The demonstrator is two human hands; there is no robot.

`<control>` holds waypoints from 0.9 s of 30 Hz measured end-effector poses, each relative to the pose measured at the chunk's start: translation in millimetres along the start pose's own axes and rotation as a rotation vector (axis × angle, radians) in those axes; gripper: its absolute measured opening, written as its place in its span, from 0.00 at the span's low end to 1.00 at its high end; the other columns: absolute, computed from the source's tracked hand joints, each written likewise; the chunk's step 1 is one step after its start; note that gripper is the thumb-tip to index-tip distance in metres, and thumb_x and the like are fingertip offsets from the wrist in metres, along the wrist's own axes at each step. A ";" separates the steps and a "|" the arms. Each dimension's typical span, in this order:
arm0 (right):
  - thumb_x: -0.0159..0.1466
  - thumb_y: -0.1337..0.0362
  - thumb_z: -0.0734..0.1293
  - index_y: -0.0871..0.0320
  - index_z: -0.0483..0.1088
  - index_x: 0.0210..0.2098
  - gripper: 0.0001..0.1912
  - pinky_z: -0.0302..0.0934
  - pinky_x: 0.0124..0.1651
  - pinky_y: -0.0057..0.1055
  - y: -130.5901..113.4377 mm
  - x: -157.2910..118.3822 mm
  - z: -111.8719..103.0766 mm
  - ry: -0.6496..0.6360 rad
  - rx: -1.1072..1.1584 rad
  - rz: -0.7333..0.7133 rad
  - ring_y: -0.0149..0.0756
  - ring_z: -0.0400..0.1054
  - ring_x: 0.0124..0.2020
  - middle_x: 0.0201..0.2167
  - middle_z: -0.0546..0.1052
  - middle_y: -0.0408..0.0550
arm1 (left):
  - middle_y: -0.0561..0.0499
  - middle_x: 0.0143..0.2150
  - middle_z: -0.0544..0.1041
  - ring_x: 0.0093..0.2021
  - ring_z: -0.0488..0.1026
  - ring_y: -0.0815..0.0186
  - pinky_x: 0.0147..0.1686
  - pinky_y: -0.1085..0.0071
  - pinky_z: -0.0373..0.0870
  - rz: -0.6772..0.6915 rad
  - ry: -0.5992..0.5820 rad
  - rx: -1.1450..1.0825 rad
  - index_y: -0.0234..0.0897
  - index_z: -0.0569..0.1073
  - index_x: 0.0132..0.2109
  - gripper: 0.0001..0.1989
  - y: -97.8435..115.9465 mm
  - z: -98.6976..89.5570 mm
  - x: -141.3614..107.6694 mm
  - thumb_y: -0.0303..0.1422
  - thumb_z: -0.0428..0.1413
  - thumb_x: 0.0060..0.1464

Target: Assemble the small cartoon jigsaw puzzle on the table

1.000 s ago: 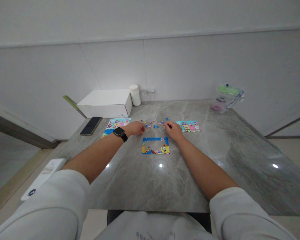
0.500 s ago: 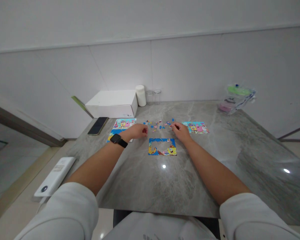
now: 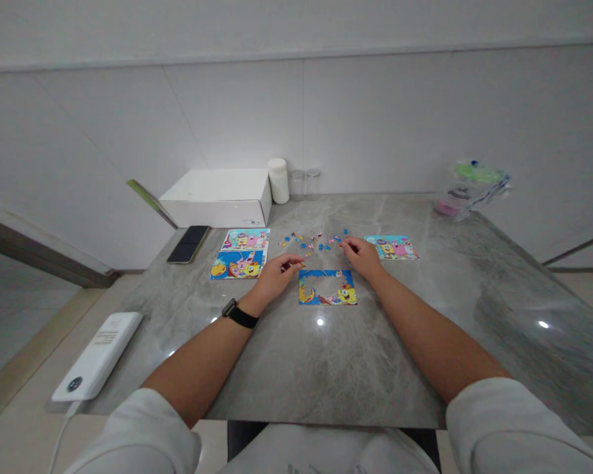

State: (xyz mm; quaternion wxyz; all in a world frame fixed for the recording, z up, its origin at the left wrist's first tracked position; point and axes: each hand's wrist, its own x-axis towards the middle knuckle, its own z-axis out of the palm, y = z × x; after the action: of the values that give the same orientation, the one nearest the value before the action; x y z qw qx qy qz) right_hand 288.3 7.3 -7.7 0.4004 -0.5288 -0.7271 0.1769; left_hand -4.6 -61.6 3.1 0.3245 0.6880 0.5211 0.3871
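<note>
A partly filled puzzle lies flat on the grey table, with a bare gap in its middle. My left hand is at its upper left corner, fingers pinched on a small puzzle piece. Beyond the puzzle, several loose pieces are scattered. My right hand is at the right end of these pieces, thumb and fingertips pressed together; whatever they hold is too small to name. A picture card with two scenes lies to the left, and another card lies right of my right hand.
A phone and a white box are at the back left, beside a white bottle and glass jars. A plastic bag sits at the back right. A white power bank with a cable is at the left edge.
My left hand has moved right and nearer, from beside the left card to the puzzle's corner, where a piece now shows at its fingertips. My right hand has barely moved. The view has shifted slightly.
</note>
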 end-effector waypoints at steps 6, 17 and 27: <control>0.68 0.56 0.65 0.55 0.80 0.43 0.14 0.63 0.40 0.34 -37.1 -8.0 -2.8 -0.041 0.081 -0.131 0.39 0.72 0.36 0.38 0.82 0.50 | 0.50 0.41 0.83 0.37 0.77 0.66 0.38 0.70 0.71 0.036 -0.035 -0.123 0.40 0.78 0.57 0.18 2.1 8.4 -1.6 0.38 0.60 0.63; 0.65 0.61 0.68 0.54 0.78 0.46 0.12 0.67 0.40 0.32 -82.3 -36.3 19.1 -0.346 0.331 -0.113 0.35 0.74 0.36 0.41 0.82 0.47 | 0.50 0.38 0.83 0.33 0.75 0.67 0.34 0.71 0.68 0.025 -0.096 -0.159 0.39 0.77 0.57 0.21 11.8 13.8 -8.5 0.41 0.64 0.60; 0.60 0.54 0.72 0.55 0.75 0.43 0.15 0.65 0.38 0.31 -67.5 -29.8 27.1 -0.333 0.536 0.066 0.34 0.71 0.33 0.32 0.78 0.44 | 0.50 0.41 0.81 0.40 0.75 0.65 0.41 0.69 0.71 0.102 -0.042 -0.035 0.39 0.79 0.49 0.16 14.3 9.0 -7.9 0.43 0.52 0.69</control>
State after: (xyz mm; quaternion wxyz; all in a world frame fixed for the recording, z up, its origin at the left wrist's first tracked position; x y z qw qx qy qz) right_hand 228.6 -40.9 9.7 0.3949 -0.3913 -0.6928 0.4594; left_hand 8.7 -73.1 9.3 0.3272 0.7159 0.4715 0.3977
